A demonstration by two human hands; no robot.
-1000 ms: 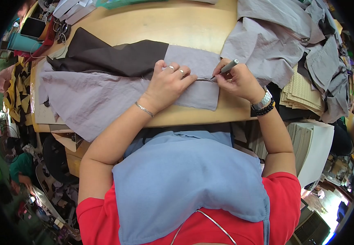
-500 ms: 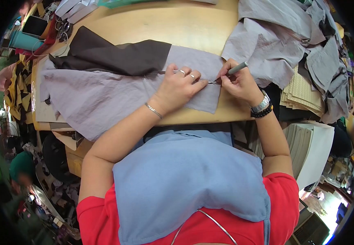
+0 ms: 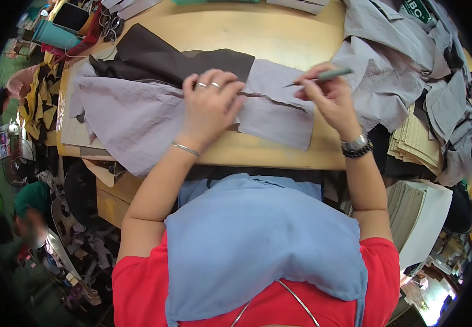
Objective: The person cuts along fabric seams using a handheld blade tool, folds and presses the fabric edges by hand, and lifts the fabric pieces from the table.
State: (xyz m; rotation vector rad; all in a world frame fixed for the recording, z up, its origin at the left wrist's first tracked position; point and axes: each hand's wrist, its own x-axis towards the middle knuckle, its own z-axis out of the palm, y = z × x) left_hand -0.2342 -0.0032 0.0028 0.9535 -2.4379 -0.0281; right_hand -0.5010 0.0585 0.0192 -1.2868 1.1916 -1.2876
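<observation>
My left hand [image 3: 211, 103] rests on the light grey fabric [image 3: 138, 122], its fingertips at the seam beside the dark brown fabric [image 3: 165, 61]. Those fingers are bent and close together; whether they pinch any cloth is hidden. In my right hand [image 3: 331, 101] is a grey-green pen [image 3: 331, 73], held above the right end of the grey panel [image 3: 279, 117] with its thin tip pointing left, apart from the cloth. A dark, slightly gaping line runs across that panel from my left hand toward its right edge.
Crumpled grey garments [image 3: 385, 76] lie at the right of the table [image 3: 219, 27], over a stack of yellowish sheets [image 3: 415, 141]. Below is a thick paper stack [image 3: 418, 218]. A teal container [image 3: 56, 35] stands at upper left. A person in green [image 3: 31, 201] is at far left.
My left hand has slid left along the seam. My right hand has lifted the pen off the cloth. The whole view has shifted, and the line on the grey panel now shows.
</observation>
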